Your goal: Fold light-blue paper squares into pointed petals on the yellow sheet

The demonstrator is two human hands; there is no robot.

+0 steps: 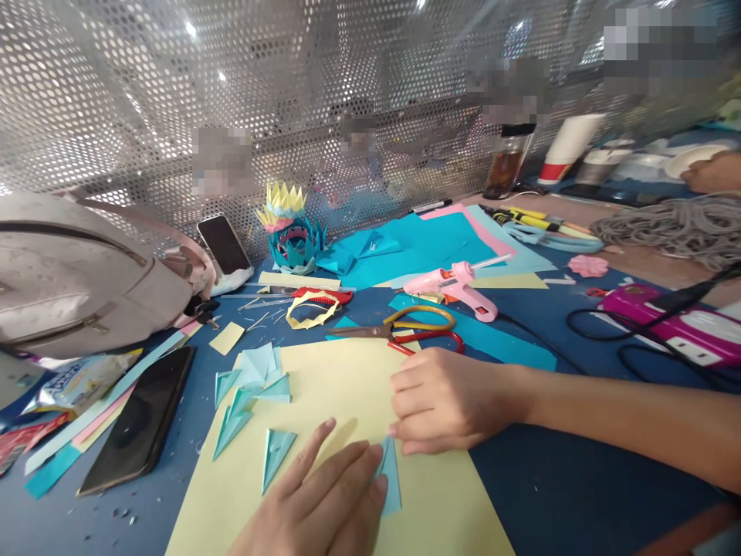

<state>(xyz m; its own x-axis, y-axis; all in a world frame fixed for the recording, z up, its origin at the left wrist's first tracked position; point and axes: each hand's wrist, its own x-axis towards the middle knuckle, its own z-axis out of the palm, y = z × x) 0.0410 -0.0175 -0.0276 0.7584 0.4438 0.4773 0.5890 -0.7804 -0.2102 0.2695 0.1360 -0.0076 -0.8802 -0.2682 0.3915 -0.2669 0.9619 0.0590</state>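
Note:
A small light-blue folded paper piece (392, 479) lies on a large pale yellow sheet (341, 386). My left hand (329, 494) rests over its left side, index finger raised and the other fingertips pressing on the piece. Curled at the top end of the same piece is my right hand (437, 401), its fingers closed and its fingertips touching the paper tip. Several folded light-blue triangles (279, 455) lie on the left part of the yellow sheet.
Scissors (385, 330), a pink glue gun (455, 286) and a yellow paper ring (312, 310) lie beyond the sheet. A black phone (142, 421) and a backpack (86, 270) are left. A purple power strip (671, 324) sits right. Behind stands a folded-paper flower (292, 239).

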